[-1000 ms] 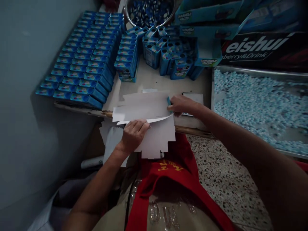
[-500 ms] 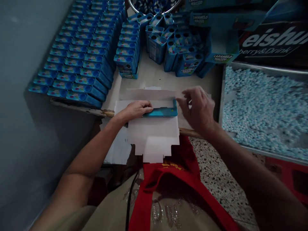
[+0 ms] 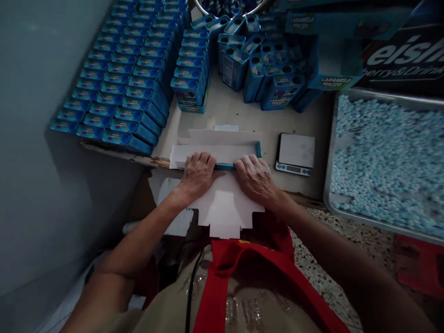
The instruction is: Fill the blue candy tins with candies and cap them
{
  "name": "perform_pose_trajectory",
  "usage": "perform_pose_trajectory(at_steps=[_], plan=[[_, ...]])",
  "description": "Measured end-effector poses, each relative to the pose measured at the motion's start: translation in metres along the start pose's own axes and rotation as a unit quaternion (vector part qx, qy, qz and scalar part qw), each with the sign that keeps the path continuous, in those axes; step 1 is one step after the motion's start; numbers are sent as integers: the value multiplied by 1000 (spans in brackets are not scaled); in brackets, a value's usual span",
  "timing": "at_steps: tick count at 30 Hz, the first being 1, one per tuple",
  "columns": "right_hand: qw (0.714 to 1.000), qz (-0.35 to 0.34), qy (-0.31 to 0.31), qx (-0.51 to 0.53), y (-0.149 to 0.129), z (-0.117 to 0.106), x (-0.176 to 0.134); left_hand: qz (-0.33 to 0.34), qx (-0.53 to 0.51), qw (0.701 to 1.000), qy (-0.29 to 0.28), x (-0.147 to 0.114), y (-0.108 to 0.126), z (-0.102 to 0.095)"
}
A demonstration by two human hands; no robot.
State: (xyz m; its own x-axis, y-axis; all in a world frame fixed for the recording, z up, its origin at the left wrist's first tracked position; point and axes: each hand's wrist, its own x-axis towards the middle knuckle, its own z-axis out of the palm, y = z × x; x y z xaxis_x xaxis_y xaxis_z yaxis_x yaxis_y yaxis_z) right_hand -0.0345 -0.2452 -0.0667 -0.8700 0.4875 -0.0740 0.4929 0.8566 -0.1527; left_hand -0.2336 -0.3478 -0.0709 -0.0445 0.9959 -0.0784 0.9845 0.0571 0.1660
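A partly folded cardboard box (image 3: 225, 192), white inside and blue outside, lies at the front edge of the table in the head view. My left hand (image 3: 199, 173) is closed over its folded front wall, left of the middle. On the same wall, further right, my right hand (image 3: 253, 175) curls its fingers over the edge. A strip of blue shows between the two hands. The right end wall stands up, blue on its face. A flat white flap with stepped edges hangs toward my body. Both thumbs are largely hidden.
Rows of small blue boxes (image 3: 114, 83) stand at the left, a short stack (image 3: 189, 85) beside them. Several blue tins (image 3: 277, 92) are behind. A small scale (image 3: 296, 152) lies to the right, next to a metal tray (image 3: 331, 152) of pale blue candies. A metal bowl (image 3: 258, 9) is at the back.
My right hand has come left and down onto the box's front wall, uncovering the scale. My left hand has shifted along the wall, and the blue wall is folded over under both hands.
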Motion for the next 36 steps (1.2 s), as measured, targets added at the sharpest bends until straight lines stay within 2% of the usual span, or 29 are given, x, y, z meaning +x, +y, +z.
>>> perform_pose_trajectory(at_steps=[5,11,14,17,19,21,23,25,27,29,32,34,36], plan=[[999,36,-27,27,-4,-6,7,-4,-46,999,-17,12,-6,3],[989,34,-128,72,3,-18,20,61,-78,994,-49,13,-21,-3],[980,9,-156,124,12,-39,15,102,-71,991,-41,12,-26,-15],[946,-43,-175,269,34,-73,9,171,-67,980,-74,17,-34,-32],[935,-67,-145,315,52,-94,11,217,-74,968,-106,30,-42,-41],[959,-74,-78,263,68,-104,19,256,-100,953,-130,52,-51,-48],[978,-88,-45,186,77,-102,31,285,-134,938,-147,80,-57,-51],[979,-116,-76,150,79,-89,40,287,-158,933,-145,106,-58,-55],[976,-135,-106,132,75,-73,44,255,-162,946,-114,121,-55,-64],[980,-122,-91,125,65,-59,40,195,-146,968,-53,115,-46,-78],[984,-76,-28,156,44,-46,28,99,-95,990,25,69,-26,-94],[982,-57,-2,178,30,-39,21,44,-59,997,31,31,-10,-92],[981,-37,9,190,21,-33,19,6,-46,998,36,3,2,-77]])
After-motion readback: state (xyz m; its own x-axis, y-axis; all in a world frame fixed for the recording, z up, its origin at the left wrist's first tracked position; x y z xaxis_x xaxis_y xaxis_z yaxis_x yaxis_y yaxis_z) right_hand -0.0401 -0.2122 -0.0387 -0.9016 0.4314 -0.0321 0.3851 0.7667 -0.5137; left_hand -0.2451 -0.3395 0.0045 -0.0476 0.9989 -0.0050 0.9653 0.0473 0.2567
